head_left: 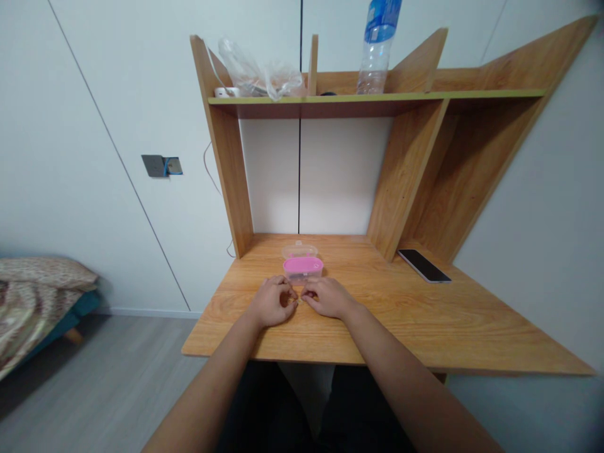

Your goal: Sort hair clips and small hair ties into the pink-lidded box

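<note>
I see the pink box (302, 267) on the desk (377, 314), both hands just on its near side. The left hand (272, 302) curls, a gap inside its fingers; the right hand (328, 297) has fingertips drawn together. Whether either grips something small, I can't make out. A phone (423, 265) lies right of the box.

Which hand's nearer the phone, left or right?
Right. The right hand is left of the phone and closer to the person, in front of the pink-lidded plastic box. The left hand is farther left, with the right hand between it and the phone.
</note>
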`<state>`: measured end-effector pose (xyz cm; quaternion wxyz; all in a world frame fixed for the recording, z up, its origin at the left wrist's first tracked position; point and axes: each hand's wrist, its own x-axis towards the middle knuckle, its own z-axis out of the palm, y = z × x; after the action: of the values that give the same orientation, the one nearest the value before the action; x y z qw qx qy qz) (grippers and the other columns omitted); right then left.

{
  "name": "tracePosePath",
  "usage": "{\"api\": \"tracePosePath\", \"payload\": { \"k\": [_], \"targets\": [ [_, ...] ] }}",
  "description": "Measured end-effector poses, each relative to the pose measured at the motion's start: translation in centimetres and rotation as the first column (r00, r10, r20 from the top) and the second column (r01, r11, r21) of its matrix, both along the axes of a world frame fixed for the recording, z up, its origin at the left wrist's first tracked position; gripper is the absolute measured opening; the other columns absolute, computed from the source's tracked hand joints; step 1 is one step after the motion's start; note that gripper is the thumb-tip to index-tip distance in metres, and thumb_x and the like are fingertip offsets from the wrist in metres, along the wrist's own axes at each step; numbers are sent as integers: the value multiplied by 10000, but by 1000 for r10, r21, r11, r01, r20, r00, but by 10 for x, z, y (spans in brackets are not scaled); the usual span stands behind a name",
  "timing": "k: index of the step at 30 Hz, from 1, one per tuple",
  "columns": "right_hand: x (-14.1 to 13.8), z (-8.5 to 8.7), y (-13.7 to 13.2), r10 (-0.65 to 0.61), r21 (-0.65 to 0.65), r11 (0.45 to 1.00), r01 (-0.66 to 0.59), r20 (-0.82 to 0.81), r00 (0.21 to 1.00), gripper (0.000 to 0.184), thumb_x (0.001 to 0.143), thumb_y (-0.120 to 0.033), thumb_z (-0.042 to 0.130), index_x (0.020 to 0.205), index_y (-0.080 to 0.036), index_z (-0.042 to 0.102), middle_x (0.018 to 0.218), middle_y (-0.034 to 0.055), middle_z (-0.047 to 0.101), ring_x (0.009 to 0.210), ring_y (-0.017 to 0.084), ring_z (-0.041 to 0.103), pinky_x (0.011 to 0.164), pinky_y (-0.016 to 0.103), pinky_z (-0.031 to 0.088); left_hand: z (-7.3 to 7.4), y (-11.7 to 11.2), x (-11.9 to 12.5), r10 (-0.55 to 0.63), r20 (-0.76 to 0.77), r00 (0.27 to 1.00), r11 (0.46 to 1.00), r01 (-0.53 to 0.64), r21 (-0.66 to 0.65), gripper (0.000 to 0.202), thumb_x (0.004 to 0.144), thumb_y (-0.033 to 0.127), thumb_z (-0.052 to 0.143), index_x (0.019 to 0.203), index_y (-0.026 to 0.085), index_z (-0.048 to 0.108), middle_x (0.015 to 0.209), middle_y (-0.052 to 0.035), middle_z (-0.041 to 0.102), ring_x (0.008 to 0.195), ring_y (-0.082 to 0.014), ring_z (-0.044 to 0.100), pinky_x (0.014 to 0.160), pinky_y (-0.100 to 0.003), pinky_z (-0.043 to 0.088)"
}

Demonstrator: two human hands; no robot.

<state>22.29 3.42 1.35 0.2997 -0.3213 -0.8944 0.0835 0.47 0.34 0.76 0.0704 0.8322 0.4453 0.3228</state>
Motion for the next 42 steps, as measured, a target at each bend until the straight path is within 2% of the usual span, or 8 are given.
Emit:
{"api": "tracePosePath", "payload": {
  "k": [5, 10, 17, 21, 26, 32, 37, 42],
  "targets": [
    [-3, 0, -2, 1, -15, 1000, -1, -32, 999, 109, 843, -164, 671, 896, -234, 736, 838, 18, 729, 739, 175, 636, 684, 274, 447, 0, 0, 0, -47, 24, 999, 999, 47, -18, 31, 770, 224, 683, 759, 221, 712, 949, -60, 682, 923, -230, 635, 864, -356, 462],
    [-6, 1, -4, -9, -15, 1000, 8, -101, 995, 122, 879, -165, 643, 928, -230, 733, 853, 22, 735, 766, 180, 633, 732, 288, 463, 1, 0, 1, -82, 59, 995, 996, 83, -26, 86, 798, 198, 668, 714, 208, 686, 892, -47, 695, 881, -203, 638, 861, -328, 468],
    [-7, 4, -1, 16, -11, 1000, -18, -196, 981, 309, 925, -60, 540, 1084, -243, 732, 981, 40, 709, 907, 179, 633, 839, 301, 481, -2, 4, -2, -22, 145, 989, 999, 26, -31, 136, 908, 243, 586, 858, 186, 698, 748, -36, 691, 678, -173, 613, 668, -282, 473],
    [-6, 1, 1, 23, -13, 1000, -26, -219, 975, 323, 906, -20, 531, 1051, -223, 736, 960, 51, 684, 928, 187, 630, 861, 318, 484, -4, 7, -5, -39, 193, 980, 999, 41, -6, 200, 933, 191, 548, 1049, 194, 711, 906, -56, 735, 777, -175, 649, 730, -282, 497],
    [-7, 0, 1, 33, -6, 999, -36, -236, 971, 318, 900, -14, 534, 1027, -228, 733, 920, 35, 673, 869, 175, 621, 829, 307, 480, -7, 13, -9, -78, 230, 970, 997, 73, 29, 298, 888, 46, 511, 1003, 194, 742, 981, -67, 736, 919, -178, 668, 845, -291, 510],
    [-8, -1, 1, 40, 10, 999, -39, -239, 970, 306, 903, -21, 534, 1024, -221, 732, 923, 40, 683, 864, 173, 623, 814, 302, 484, -8, 14, -7, -52, 255, 966, 998, 40, 52, 243, 922, 112, 527, 1016, 169, 744, 972, -89, 736, 863, -180, 668, 779, -291, 522],
    [-9, 0, -1, 22, 29, 999, -16, -237, 971, 295, 857, -57, 611, 1074, -222, 725, 894, 36, 679, 786, 170, 619, 743, 291, 494, -7, 14, -7, -29, 245, 969, 999, 17, 52, 164, 894, 190, 638, 1012, 180, 751, 937, -74, 750, 800, -172, 669, 721, -271, 520],
    [-9, -1, 0, 12, 54, 999, 2, -245, 969, 315, 865, -76, 623, 1122, -229, 723, 971, 49, 727, 835, 180, 659, 778, 300, 524, -10, 17, -10, 0, 224, 974, 998, -13, 56, 153, 878, 211, 679, 1002, 188, 766, 871, -63, 765, 744, -166, 665, 706, -267, 512]
  ]
}}
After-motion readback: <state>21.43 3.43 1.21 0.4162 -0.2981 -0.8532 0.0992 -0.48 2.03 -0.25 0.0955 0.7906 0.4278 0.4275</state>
